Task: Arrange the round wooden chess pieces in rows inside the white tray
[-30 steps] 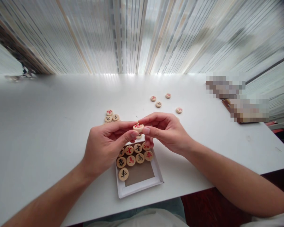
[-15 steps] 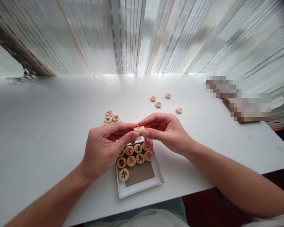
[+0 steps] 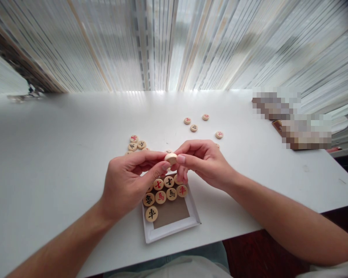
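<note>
One round wooden game piece [image 3: 171, 158] is pinched between both hands, tilted, with its edge and a plain face showing. My left hand [image 3: 131, 179] grips it from the left with thumb and fingers. From the right, my right hand [image 3: 204, 162] holds its other side with thumb and index finger. Just below the hands lies a shallow white box [image 3: 176, 230] with a brown bottom. Pieces with red and black characters stand in rows inside it, and a black-marked piece [image 3: 151, 213] sits alone in the lowest row. My hands hide the box's upper part.
Several loose pieces lie beyond my left hand, one red-marked [image 3: 133, 138]. More are scattered farther back, including a red-marked piece [image 3: 219, 134]. Two blurred boxes, the nearer one [image 3: 304, 135], rest at the right of the white table [image 3: 46, 154]. Striped curtains hang behind.
The held piece has turned: its red marking showed before, and now its edge and a plain face show. Both hands remain almost in the same place.
</note>
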Tool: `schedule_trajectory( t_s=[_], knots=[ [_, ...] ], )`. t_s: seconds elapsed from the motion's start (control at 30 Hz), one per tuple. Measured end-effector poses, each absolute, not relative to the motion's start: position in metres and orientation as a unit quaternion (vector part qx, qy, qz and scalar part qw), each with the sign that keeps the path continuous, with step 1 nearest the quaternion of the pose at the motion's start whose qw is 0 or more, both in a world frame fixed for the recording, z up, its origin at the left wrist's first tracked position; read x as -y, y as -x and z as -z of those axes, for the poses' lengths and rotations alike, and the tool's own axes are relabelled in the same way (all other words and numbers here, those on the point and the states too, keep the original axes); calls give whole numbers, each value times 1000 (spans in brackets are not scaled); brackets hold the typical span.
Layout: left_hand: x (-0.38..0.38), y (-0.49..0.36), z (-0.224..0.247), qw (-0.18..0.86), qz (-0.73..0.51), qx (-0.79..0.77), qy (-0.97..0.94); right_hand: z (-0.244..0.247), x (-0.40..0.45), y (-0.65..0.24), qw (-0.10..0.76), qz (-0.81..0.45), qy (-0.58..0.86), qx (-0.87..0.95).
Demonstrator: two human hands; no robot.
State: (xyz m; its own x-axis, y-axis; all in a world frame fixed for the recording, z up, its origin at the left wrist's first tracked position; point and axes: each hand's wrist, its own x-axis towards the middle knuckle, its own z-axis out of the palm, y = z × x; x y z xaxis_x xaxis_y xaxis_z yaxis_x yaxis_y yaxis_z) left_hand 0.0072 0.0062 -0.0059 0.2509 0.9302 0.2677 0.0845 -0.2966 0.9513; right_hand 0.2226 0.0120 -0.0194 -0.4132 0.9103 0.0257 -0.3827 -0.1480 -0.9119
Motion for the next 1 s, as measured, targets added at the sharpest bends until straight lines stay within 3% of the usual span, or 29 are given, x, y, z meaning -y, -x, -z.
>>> schedule_trajectory(
  t_s=[0.37,0.7,1.0],
  knots=[
    [-4,-5,9,339,-453,-393,-725,15,-12,-222,422,-709,320,466],
    [-4,-7,10,467,-468,-390,-641,14,-12,-220,428,-733,317,423],
    [-4,-8,7,469,-464,-381,-648,19,-11,-223,420,-738,300,435]
  ],
)
